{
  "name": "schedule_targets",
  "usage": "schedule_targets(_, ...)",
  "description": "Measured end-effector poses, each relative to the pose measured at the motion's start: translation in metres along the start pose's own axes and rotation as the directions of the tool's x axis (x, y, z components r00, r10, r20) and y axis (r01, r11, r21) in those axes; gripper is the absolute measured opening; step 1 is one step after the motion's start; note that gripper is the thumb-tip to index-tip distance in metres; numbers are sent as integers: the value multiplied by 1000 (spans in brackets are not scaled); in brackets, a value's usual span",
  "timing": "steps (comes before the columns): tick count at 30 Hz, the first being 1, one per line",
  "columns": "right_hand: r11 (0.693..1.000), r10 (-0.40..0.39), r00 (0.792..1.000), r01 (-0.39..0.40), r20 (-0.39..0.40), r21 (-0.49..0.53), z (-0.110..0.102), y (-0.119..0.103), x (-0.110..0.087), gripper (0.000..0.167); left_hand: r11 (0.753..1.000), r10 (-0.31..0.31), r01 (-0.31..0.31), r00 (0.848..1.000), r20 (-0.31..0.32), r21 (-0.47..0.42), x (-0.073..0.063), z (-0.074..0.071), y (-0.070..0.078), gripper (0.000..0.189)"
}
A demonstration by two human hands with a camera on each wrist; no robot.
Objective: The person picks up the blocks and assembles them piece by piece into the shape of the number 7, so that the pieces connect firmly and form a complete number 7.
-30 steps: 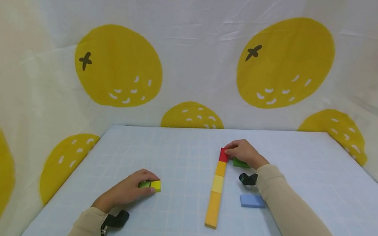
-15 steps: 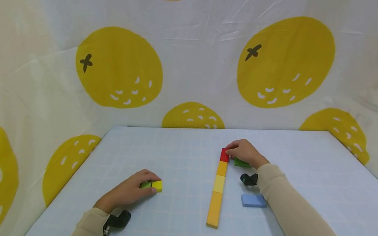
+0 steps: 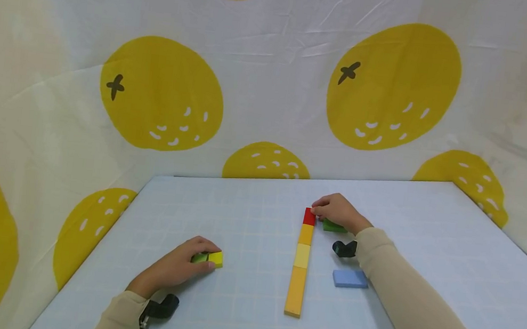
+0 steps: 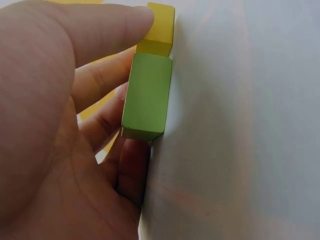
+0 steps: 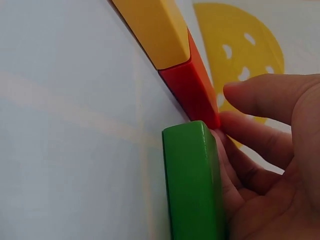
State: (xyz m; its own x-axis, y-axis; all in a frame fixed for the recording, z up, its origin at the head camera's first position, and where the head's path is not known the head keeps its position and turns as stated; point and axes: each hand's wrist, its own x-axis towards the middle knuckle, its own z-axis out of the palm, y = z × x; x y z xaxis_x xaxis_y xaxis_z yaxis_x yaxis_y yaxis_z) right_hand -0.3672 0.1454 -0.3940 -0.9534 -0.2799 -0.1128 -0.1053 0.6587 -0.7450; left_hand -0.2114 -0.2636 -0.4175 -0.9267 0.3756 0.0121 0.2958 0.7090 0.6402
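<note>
On the left of the table, my left hand (image 3: pixel 181 263) pinches a small yellow block (image 3: pixel 216 258) between thumb and fingers. A light green block (image 4: pixel 149 92) stands end to end with it, under the palm. Farther off to the right, my right hand (image 3: pixel 339 212) reaches the far end of a straight row of blocks. Its index finger touches the red block (image 5: pixel 187 90), while the thumb is apart from it in the right wrist view. Behind the red block come an orange block (image 3: pixel 306 234), a pale yellow block (image 3: pixel 302 255) and a long orange block (image 3: pixel 295 291), nearest me.
A dark green block (image 5: pixel 192 180) lies beneath the right hand, close to the red end. Nearer me, a flat blue block (image 3: pixel 350 278) lies beside the right forearm. The pale checked tablecloth (image 3: pixel 238 312) ends at a curtain (image 3: pixel 275 96) with yellow fruit prints.
The head view shifts slightly. Both hands and all the blocks keep their places relative to the table.
</note>
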Motion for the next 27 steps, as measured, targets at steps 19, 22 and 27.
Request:
schedule_targets(19,989,59,997,-52,-51,135,-23,18,-7,40,998,-47,47,999,-2,-29,-1,-1,4,31)
schedule_targets(22,981,60,993,-40,-103,189,-32,22,-17,42,998,-55,54,998,-7,-22,0,-3,6,31)
schedule_targets(27,970,47,983,-1,-180,243,-35,26,-39,44,998,-57,57,998,-12,-17,-1,-3,7,32)
